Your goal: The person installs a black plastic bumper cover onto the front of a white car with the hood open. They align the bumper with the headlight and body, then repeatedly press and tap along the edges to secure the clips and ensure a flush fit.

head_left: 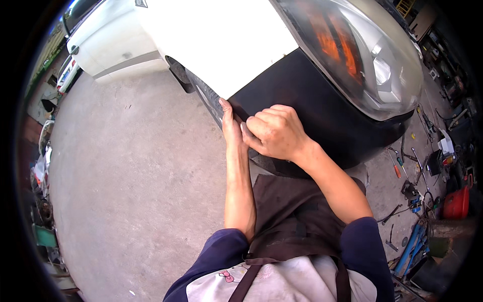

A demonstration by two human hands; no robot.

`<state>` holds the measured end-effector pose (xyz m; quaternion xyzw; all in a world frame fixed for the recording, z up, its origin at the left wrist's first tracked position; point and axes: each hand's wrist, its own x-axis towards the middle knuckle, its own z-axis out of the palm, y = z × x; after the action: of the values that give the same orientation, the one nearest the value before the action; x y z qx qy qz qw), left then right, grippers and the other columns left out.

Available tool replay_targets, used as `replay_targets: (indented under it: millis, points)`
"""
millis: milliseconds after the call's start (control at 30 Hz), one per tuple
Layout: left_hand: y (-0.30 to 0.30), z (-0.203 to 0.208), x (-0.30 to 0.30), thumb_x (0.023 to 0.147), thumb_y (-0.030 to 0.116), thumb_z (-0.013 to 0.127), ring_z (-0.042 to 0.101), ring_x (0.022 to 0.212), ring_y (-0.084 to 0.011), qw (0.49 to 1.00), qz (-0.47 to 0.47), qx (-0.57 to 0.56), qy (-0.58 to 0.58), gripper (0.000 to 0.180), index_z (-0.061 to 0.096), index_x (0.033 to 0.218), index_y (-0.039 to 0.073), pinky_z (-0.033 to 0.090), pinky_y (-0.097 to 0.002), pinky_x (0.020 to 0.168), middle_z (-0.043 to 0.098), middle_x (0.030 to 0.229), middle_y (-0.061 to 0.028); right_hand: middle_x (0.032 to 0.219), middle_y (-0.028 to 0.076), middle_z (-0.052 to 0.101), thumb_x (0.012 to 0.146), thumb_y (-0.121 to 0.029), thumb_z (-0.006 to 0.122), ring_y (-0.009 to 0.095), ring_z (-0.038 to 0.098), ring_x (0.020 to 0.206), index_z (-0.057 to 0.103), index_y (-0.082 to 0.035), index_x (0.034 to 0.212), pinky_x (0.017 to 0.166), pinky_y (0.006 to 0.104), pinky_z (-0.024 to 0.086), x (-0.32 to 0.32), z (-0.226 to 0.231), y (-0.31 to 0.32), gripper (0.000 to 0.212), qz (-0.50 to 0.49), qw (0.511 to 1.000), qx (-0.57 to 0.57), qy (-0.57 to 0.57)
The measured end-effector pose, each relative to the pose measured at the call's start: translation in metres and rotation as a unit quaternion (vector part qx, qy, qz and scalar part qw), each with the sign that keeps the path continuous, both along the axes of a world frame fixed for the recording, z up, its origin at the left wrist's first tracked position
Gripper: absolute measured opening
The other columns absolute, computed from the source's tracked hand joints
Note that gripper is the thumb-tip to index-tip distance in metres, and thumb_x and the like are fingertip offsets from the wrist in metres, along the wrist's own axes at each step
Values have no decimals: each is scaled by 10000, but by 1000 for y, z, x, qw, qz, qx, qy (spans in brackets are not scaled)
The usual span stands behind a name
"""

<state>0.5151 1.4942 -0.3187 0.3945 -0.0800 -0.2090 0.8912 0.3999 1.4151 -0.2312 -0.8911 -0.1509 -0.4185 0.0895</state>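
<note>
My left hand [231,123] is at the black front bumper [297,95] of a white car, beside its wheel-arch edge. Its thumb stretches upward toward the corner where bumper and white fender [216,40] meet. The other left fingers are mostly hidden. Just to the right, my right hand [276,132] is closed in a fist in front of the bumper, its thumb side close to the left hand. Nothing shows sticking out of the fist. Above the bumper sits the headlight [352,55], with an orange section. Behind the arch edge, part of the tyre [204,93] shows.
An open white car door [115,43] stands at the far left. On the floor at right lie scattered tools, among them an orange-handled screwdriver [397,171], a blue metal tool [410,249] and a red container [457,203]. Clutter lines the left wall. Grey concrete floor [136,176] extends left.
</note>
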Motion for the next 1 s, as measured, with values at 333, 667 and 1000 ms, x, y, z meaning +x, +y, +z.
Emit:
replay_targets:
  millis: [333, 667, 1000]
  points:
    - [22, 42, -15, 1039, 451, 450, 611, 1038, -241, 865, 224, 360, -269, 564, 596, 1226, -60, 488, -372, 915, 639, 1120, -148, 574, 85, 482, 937, -110, 582, 206, 432, 483, 527, 2, 677, 486, 329, 331, -257, -93, -104, 288, -406, 884, 199, -118]
    - [-90, 110, -84, 1063, 477, 269, 137, 1507, -330, 713, 365, 321, -506, 718, 208, 1521, -71, 133, -429, 1215, 183, 1603, -242, 618, -11, 479, 1047, -273, 472, 63, 396, 556, 580, -7, 798, 514, 245, 307, -304, -111, -263, 380, -456, 697, 443, -332]
    - [-126, 91, -167, 1076, 433, 235, 150, 1501, -298, 704, 380, 348, -488, 673, 168, 1541, -47, 126, -404, 1214, 164, 1620, -198, 839, 84, 605, 1023, -172, 483, 186, 551, 751, 579, 33, 915, 692, 300, 446, -252, -97, -364, 251, -330, 796, 360, -358]
